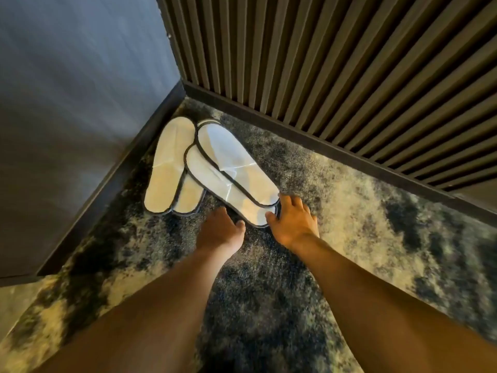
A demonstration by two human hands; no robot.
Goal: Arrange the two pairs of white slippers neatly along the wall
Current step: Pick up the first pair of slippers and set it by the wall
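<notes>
So, right hand (pixel 293 222) fingering the near slippers (pixel 231 173), not gripping. Left hand (pixel 219 230) loose on carpet (pixel 363 211). Other pair (pixel 169 168) beside the wall (pixel 67 103)

A mottled dark and pale carpet (pixel 349 200) covers the floor. A ribbed dark slatted panel (pixel 336 49) meets a smooth grey wall (pixel 67 76) at the corner, both edged by dark skirting (pixel 309 135).

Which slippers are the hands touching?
The right pair, lying slanted across the carpet: the right hand touches its near end. The left pair along the wall is untouched.
</notes>
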